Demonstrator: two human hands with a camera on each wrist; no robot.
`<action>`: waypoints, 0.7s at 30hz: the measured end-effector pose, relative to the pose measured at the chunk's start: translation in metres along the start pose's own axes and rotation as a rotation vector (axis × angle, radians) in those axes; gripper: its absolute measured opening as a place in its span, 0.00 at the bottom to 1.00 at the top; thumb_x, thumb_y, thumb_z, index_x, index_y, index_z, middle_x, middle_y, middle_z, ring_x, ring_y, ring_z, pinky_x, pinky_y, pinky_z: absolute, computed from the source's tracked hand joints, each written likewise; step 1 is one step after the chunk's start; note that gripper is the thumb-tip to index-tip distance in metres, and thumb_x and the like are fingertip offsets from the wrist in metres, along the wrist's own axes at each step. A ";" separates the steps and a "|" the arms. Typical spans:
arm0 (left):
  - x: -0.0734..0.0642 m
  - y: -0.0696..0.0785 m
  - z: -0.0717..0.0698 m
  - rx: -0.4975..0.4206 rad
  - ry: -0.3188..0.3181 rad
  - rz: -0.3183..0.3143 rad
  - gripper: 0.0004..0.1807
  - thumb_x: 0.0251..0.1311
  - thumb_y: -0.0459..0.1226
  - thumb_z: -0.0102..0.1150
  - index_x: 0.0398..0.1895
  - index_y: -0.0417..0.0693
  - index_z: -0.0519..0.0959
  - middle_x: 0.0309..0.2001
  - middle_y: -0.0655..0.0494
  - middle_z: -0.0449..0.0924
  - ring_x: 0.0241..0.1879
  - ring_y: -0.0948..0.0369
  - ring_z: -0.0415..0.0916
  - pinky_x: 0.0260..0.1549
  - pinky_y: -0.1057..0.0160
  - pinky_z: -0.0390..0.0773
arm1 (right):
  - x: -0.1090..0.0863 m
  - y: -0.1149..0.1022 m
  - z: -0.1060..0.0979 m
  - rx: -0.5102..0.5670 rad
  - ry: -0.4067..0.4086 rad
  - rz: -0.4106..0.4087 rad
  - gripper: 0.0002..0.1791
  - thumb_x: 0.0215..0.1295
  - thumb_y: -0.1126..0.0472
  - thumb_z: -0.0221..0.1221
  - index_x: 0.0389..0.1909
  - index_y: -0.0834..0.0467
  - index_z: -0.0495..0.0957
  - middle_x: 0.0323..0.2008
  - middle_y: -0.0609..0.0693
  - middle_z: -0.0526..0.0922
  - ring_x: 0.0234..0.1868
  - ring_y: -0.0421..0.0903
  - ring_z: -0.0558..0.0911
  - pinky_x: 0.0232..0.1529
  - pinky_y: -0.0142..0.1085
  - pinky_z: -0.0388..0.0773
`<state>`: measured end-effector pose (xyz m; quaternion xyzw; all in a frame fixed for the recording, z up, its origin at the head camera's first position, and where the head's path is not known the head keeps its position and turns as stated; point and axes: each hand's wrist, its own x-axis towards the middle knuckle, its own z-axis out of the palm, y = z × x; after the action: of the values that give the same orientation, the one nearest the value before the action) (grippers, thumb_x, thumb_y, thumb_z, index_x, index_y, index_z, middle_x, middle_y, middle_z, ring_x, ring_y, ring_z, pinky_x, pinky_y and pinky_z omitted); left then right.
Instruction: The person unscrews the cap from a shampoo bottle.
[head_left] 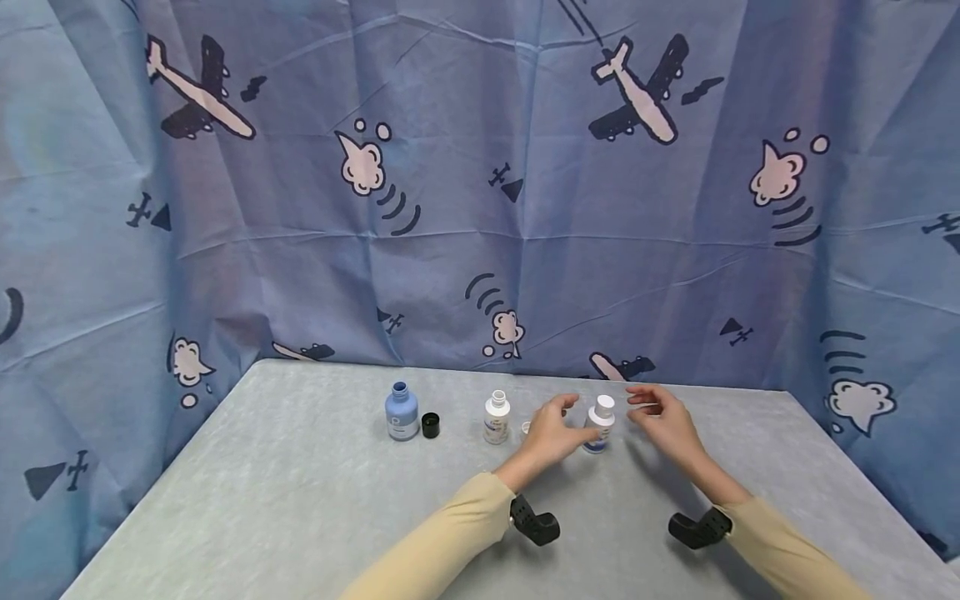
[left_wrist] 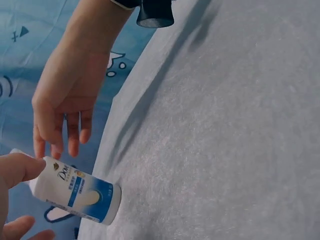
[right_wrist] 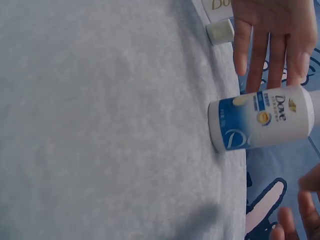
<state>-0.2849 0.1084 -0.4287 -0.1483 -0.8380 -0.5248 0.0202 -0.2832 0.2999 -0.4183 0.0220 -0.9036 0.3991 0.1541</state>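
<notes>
A white-and-blue Dove bottle (head_left: 597,437) with a white cap (head_left: 604,403) stands upright on the table between the two hands. My left hand (head_left: 549,435) is at its left side, fingers spread and thumb overlapping the bottle in the head view. In the right wrist view the left fingers (right_wrist: 276,55) hang nearly straight right beside the bottle's label side. On the other side, my right hand (head_left: 667,427) hovers apart from the bottle, fingers loosely bent and holding nothing. A small white cap (right_wrist: 220,32) lies near the left hand, partly hidden behind it in the head view.
Farther left on the grey table (head_left: 300,500) stand an uncapped white bottle (head_left: 497,419) and an uncapped blue bottle (head_left: 402,414). A black cap (head_left: 431,425) sits beside the blue one. A blue curtain (head_left: 450,167) with airplane prints hangs behind the table's far edge.
</notes>
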 end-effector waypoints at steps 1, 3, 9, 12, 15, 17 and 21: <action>0.001 0.000 0.001 -0.008 0.001 0.000 0.35 0.46 0.42 0.72 0.59 0.41 0.74 0.57 0.46 0.79 0.56 0.50 0.77 0.51 0.63 0.77 | 0.001 -0.001 0.001 -0.005 0.005 0.002 0.19 0.59 0.70 0.56 0.53 0.67 0.74 0.45 0.66 0.82 0.37 0.37 0.77 0.38 0.23 0.70; 0.002 -0.001 0.003 -0.026 -0.004 0.007 0.35 0.45 0.41 0.73 0.59 0.41 0.74 0.56 0.46 0.79 0.55 0.50 0.77 0.50 0.64 0.76 | 0.002 -0.002 0.002 -0.001 0.017 0.003 0.19 0.58 0.71 0.55 0.53 0.67 0.74 0.45 0.66 0.82 0.38 0.36 0.76 0.38 0.22 0.70; 0.006 -0.002 0.015 -0.079 -0.004 0.004 0.34 0.43 0.37 0.74 0.58 0.42 0.74 0.52 0.47 0.82 0.50 0.52 0.80 0.46 0.69 0.76 | 0.005 -0.007 0.004 0.024 0.004 -0.003 0.19 0.59 0.71 0.56 0.53 0.67 0.74 0.45 0.66 0.82 0.38 0.33 0.75 0.39 0.21 0.69; 0.006 -0.003 0.020 -0.085 0.019 -0.008 0.33 0.42 0.36 0.75 0.56 0.43 0.75 0.48 0.47 0.83 0.46 0.56 0.81 0.43 0.71 0.76 | 0.003 -0.010 0.005 0.040 -0.011 0.006 0.19 0.60 0.70 0.56 0.54 0.67 0.73 0.46 0.66 0.82 0.39 0.37 0.77 0.39 0.22 0.69; 0.006 -0.005 0.023 -0.101 0.031 -0.003 0.32 0.42 0.35 0.74 0.54 0.42 0.75 0.45 0.47 0.84 0.42 0.59 0.81 0.39 0.72 0.76 | 0.001 -0.010 0.006 0.071 -0.005 0.008 0.19 0.60 0.69 0.56 0.53 0.67 0.74 0.45 0.65 0.82 0.40 0.39 0.77 0.39 0.24 0.69; 0.006 -0.007 0.025 -0.112 0.036 0.003 0.30 0.42 0.34 0.74 0.53 0.41 0.75 0.43 0.47 0.84 0.39 0.61 0.81 0.38 0.73 0.75 | 0.000 -0.007 0.009 0.090 0.011 -0.007 0.18 0.59 0.69 0.57 0.52 0.66 0.75 0.43 0.63 0.83 0.39 0.39 0.77 0.38 0.26 0.70; 0.005 -0.008 0.029 -0.128 0.052 -0.007 0.29 0.43 0.33 0.73 0.52 0.41 0.75 0.41 0.46 0.85 0.37 0.63 0.80 0.36 0.73 0.75 | -0.001 0.004 0.012 0.105 0.022 -0.069 0.17 0.59 0.66 0.59 0.50 0.63 0.76 0.39 0.54 0.83 0.39 0.38 0.76 0.36 0.33 0.71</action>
<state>-0.2883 0.1317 -0.4478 -0.1326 -0.8023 -0.5812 0.0306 -0.2860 0.2934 -0.4288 0.0568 -0.8783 0.4408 0.1764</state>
